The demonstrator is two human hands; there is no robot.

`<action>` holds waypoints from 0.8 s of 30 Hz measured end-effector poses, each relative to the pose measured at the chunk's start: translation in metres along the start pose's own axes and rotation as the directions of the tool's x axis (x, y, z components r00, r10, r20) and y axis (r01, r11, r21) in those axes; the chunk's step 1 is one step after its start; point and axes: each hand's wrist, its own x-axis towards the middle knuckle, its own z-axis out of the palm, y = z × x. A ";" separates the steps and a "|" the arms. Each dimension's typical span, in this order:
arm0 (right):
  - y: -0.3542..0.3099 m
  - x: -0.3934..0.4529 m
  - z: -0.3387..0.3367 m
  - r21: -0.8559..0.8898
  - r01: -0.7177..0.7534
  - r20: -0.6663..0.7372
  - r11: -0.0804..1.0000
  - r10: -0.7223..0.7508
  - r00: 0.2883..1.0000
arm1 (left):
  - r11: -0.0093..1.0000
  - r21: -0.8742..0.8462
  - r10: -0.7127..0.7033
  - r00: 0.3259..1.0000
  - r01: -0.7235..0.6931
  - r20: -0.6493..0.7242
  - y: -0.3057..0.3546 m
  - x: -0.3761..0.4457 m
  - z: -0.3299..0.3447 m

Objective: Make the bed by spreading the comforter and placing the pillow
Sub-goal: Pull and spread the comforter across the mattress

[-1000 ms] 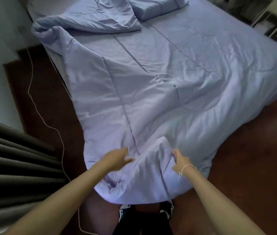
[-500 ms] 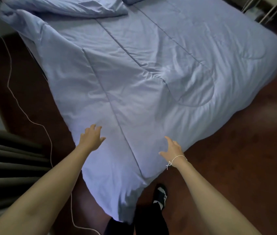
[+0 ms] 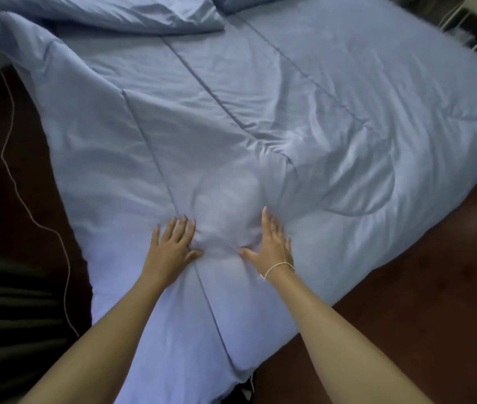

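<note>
The comforter (image 3: 260, 112) is soft, matt, pale blue cloth, stitched and creased. The floor (image 3: 435, 272) looks smooth, dark red-brown, faintly glossy. The curtain (image 3: 12, 316) is dull pleated fabric.

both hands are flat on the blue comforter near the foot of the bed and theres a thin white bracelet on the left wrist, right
Not quite: the bracelet is on the right wrist, not the left, as the head view shows. The rest holds: the left hand and right hand both press flat on the blue comforter near the foot of the bed.

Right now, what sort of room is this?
Most likely a bedroom: a bed under a blue comforter, a pillow at its far end, and dark curtains beside it on a dark floor.
</note>
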 end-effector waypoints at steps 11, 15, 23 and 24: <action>0.006 -0.034 0.000 -0.332 0.226 -0.237 0.916 -0.313 0.920 | 0.986 0.080 0.163 0.940 -0.145 -0.301 0.025 -0.067 -0.013; 0.037 -0.073 0.003 -0.331 0.303 -0.087 0.894 -0.349 0.933 | 0.998 -0.008 0.068 0.994 -0.069 -0.089 0.043 -0.098 -0.013; 0.041 -0.061 0.012 -0.358 0.227 0.434 0.906 -0.054 0.899 | 0.996 -0.002 -0.086 0.955 0.091 0.283 0.037 -0.095 -0.011; 0.039 -0.058 0.008 -0.339 0.228 0.469 0.913 -0.046 0.882 | 0.994 -0.018 -0.100 0.943 0.111 0.316 0.038 -0.093 -0.009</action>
